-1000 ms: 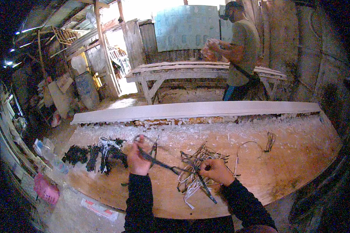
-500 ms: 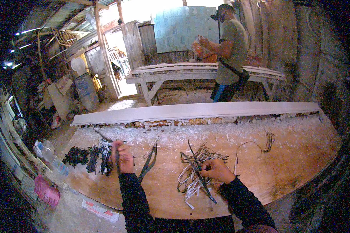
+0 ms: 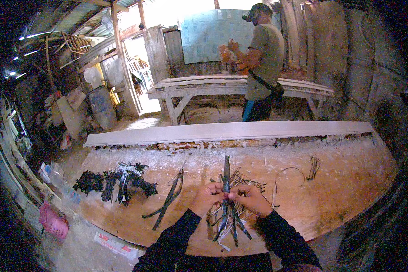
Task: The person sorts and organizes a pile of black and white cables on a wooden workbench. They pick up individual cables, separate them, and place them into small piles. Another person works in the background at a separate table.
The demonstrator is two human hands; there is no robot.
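Head view: what's in the middle?

"Dark strips (image 3: 226, 174), held over a tangle of black and white cords (image 3: 250, 179) on the desk (image 3: 340, 204)."

"And each grip?"

"Left hand (image 3: 207, 198) and right hand (image 3: 253, 199) both have fingertips closed, pinching the strips side by side."

"Further out?"

"Crossed dark straps (image 3: 171, 198) lie left, black bundles (image 3: 108, 187) beyond them; a long white moulding (image 3: 231, 134) spans the far side, a co-worker (image 3: 268, 54) past it."
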